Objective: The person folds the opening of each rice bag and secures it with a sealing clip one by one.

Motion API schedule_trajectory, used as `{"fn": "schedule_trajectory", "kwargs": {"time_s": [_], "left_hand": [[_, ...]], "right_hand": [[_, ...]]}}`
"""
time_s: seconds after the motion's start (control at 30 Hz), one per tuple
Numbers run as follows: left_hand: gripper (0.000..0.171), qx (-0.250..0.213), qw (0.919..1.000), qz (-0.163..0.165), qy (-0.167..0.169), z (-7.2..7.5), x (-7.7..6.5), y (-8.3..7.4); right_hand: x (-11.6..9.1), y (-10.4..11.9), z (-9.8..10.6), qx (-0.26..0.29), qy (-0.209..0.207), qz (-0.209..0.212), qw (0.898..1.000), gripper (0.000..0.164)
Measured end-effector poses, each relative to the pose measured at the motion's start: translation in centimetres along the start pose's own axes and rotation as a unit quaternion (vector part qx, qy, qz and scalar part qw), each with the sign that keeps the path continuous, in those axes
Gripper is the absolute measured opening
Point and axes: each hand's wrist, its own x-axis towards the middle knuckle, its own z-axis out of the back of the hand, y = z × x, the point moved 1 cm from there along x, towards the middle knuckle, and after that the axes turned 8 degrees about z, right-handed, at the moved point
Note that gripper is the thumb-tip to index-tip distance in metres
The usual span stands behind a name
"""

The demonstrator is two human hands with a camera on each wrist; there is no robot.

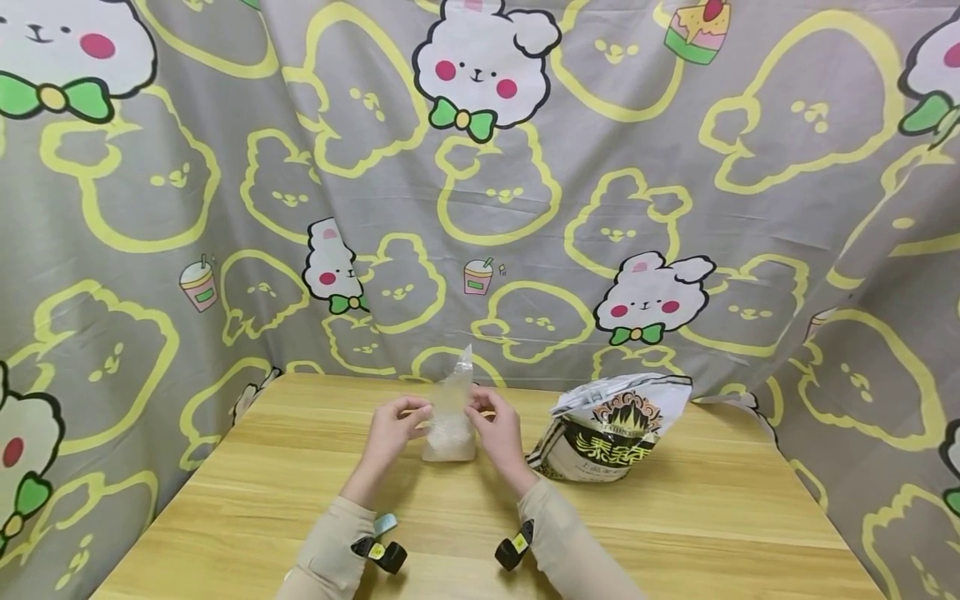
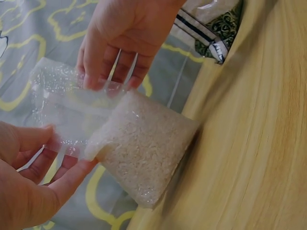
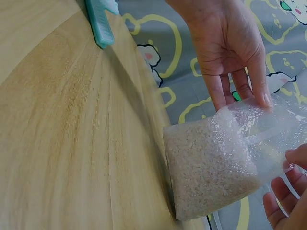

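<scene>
A clear plastic bag of rice [image 1: 450, 433] stands upright on the table, its lower part filled with white grains and its upper part limp film. My left hand [image 1: 393, 429] pinches the bag's left edge between thumb and fingers. On the opposite edge, my right hand [image 1: 498, 427] pinches the film too. In the left wrist view, the rice bag [image 2: 144, 143] sits between the left hand [image 2: 36, 179] and right hand [image 2: 127, 38], both gripping just above the rice. The right wrist view has the bag [image 3: 206, 167] with its flat base against the table.
A large printed sack [image 1: 600, 450], its top folded over, stands right of the hands. Near the left wrist lies a long teal plastic object [image 3: 100, 24], partly hidden by the sleeve in the head view. A patterned grey curtain [image 1: 510, 250] hangs behind the wooden table [image 1: 712, 500].
</scene>
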Motion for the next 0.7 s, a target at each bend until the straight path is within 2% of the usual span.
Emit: {"fn": "schedule_trajectory", "kwargs": {"time_s": [0.3,0.53,0.7], "left_hand": [[0.019,-0.006,0.9996,0.014,0.023,-0.5,0.0,0.2],[0.021,-0.016,0.9988,0.025,0.038,-0.5,-0.1,0.4],[0.021,0.012,0.999,0.023,0.037,-0.3,-0.4,0.0]], "right_hand": [[-0.5,0.4,0.8,-0.004,-0.005,-0.019,1.0,0.02],[-1.1,4.0,1.9,0.001,0.013,-0.008,1.0,0.019],[-1.2,4.5,2.1,-0.01,0.019,0.001,1.0,0.02]]}}
